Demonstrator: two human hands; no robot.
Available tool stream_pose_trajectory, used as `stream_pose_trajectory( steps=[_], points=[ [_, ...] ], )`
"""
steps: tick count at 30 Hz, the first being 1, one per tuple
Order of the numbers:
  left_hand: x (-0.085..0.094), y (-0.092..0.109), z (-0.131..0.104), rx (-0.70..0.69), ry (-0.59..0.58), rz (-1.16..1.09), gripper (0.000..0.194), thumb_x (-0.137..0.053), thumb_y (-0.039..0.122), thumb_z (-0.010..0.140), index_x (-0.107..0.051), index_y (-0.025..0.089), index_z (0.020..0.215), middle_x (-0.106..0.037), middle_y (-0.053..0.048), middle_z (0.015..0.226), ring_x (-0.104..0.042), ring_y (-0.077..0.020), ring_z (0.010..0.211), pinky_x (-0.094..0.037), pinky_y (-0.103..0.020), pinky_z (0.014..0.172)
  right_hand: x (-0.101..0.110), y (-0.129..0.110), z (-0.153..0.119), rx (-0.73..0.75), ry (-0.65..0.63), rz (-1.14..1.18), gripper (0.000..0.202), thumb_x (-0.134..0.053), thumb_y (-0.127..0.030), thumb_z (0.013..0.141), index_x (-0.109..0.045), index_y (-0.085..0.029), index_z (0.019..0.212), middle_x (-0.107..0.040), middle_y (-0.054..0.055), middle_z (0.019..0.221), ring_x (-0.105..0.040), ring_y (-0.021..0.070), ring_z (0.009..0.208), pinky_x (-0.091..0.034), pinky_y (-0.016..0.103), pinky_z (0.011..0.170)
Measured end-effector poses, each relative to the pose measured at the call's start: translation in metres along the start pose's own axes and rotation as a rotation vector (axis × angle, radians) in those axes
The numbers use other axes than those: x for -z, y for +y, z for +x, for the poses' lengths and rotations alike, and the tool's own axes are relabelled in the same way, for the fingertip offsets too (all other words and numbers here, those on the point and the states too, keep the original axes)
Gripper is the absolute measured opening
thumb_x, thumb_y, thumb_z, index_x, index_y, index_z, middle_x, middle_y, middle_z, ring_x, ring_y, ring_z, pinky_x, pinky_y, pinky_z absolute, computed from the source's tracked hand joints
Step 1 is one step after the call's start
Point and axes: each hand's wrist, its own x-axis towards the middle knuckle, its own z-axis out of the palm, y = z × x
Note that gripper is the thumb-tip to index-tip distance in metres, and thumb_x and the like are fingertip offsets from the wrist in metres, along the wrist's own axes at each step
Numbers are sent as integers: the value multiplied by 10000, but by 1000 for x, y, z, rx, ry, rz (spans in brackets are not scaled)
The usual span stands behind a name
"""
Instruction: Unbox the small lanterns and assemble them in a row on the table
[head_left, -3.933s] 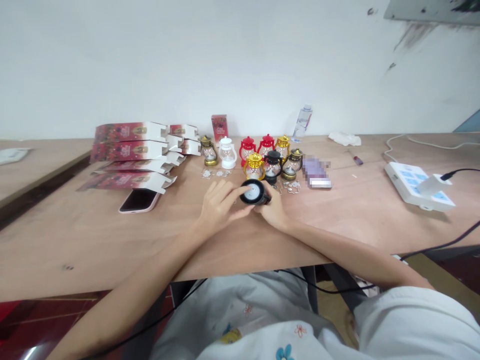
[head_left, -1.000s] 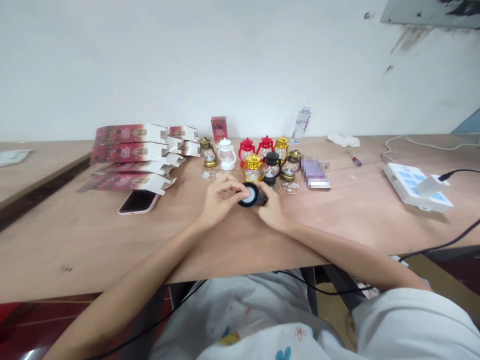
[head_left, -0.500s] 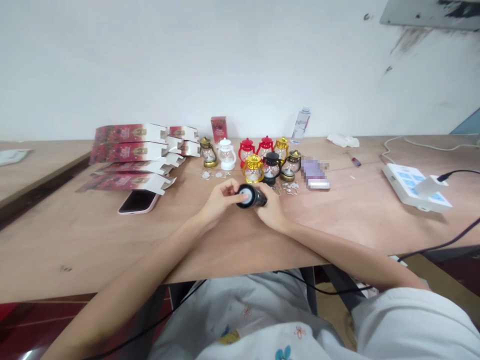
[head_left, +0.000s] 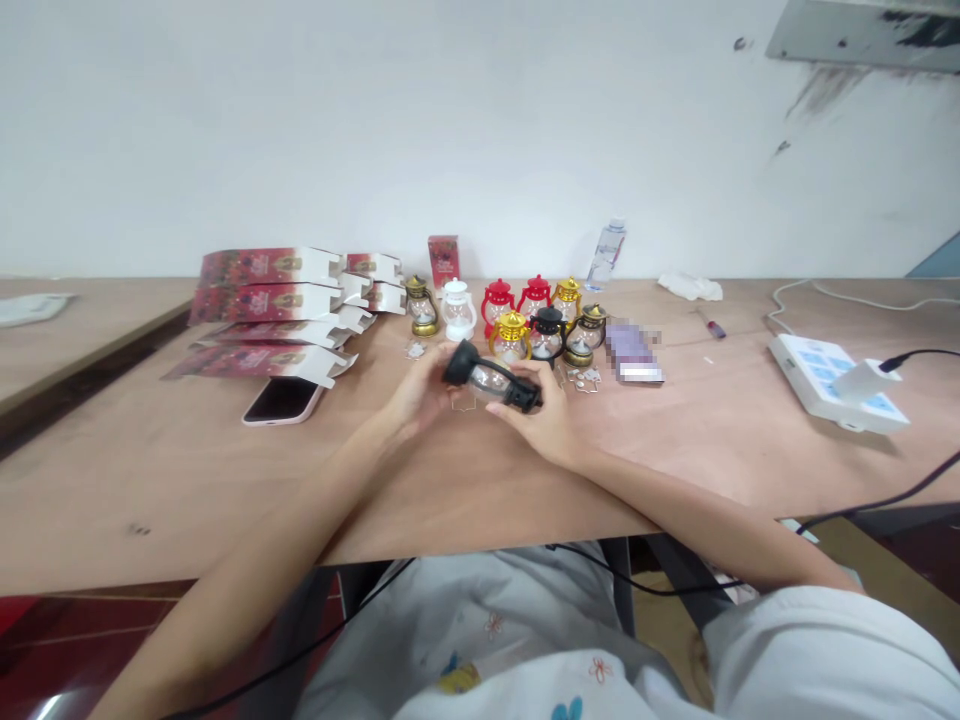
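Note:
A small black lantern (head_left: 489,381) lies tilted on its side between my hands, above the table. My right hand (head_left: 546,415) is closed around its top end. My left hand (head_left: 424,392) grips near its wide black base, some of its fingers hidden behind. A thin bent wire (head_left: 464,405) shows just below the lantern; whether it touches my left hand I cannot tell. Beyond my hands stand a yellow-gold lantern (head_left: 511,335), a second black lantern (head_left: 547,330), a white lantern (head_left: 457,312) and a bronze lantern (head_left: 581,345).
Flattened red boxes (head_left: 262,300) are stacked at the left, with a phone (head_left: 281,401) by them. An upright red box (head_left: 444,260), more lanterns and a bottle (head_left: 606,255) stand toward the wall. A power strip (head_left: 836,380) with cables lies right. Small metal pieces (head_left: 582,380) lie near the lanterns.
The black lantern has turned from its base facing me to lying sideways, base to the left. My left thumb has come off the underside, and that hand has moved left around the base.

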Motion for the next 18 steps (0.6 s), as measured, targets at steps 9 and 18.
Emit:
stream_pose_trajectory(
  steps=[9, 18],
  points=[
    [-8, -10, -4, 325, -115, -125, 242, -540, 362, 855, -645, 161, 939, -690, -94, 881, -654, -160, 694, -567, -276, 675, 4, -3, 14, -136, 96, 344, 457, -769, -473, 608, -578, -242, 952, -662, 24, 963, -602, 213, 998, -456, 414, 968],
    [10, -15, 8, -135, -182, 553, 320, -597, 446, 777, -671, 137, 809, -666, -54, 758, -594, -150, 671, -463, -253, 623, 8, -4, 18, -347, -137, 647, 456, -651, -535, 724, -501, -327, 1102, -614, -1, 1193, -598, 218, 1083, -556, 454, 814]
  ],
)
